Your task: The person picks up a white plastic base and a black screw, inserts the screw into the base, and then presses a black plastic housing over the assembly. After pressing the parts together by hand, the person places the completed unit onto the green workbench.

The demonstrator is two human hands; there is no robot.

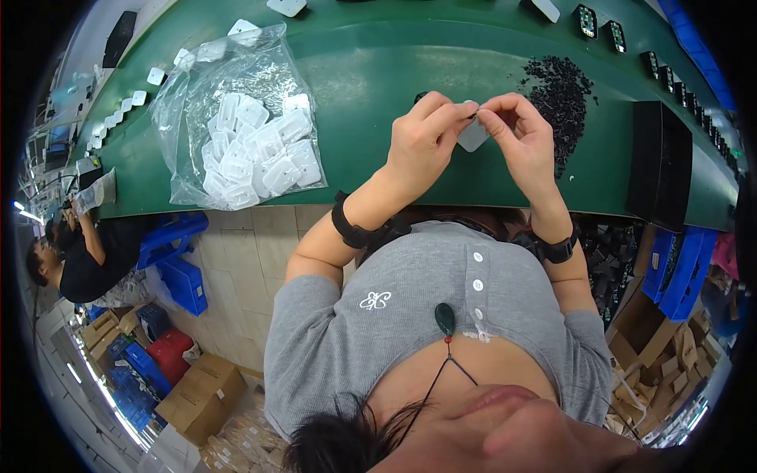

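My left hand and my right hand meet fingertip to fingertip over the green bench, both closed in a pinch. Between the fingertips shows a small black piece, too small to make out its exact shape. Just below them is a white rounded plastic cover, partly hidden by the fingers; whether it is held or lies on the bench I cannot tell. A dark object peeks out behind my left hand. Right of my hands spreads a heap of tiny black parts.
A clear plastic bag full of white covers lies to the left. At right stands a long black box. Black housings with green circuit boards line the far right. A co-worker sits at the far left.
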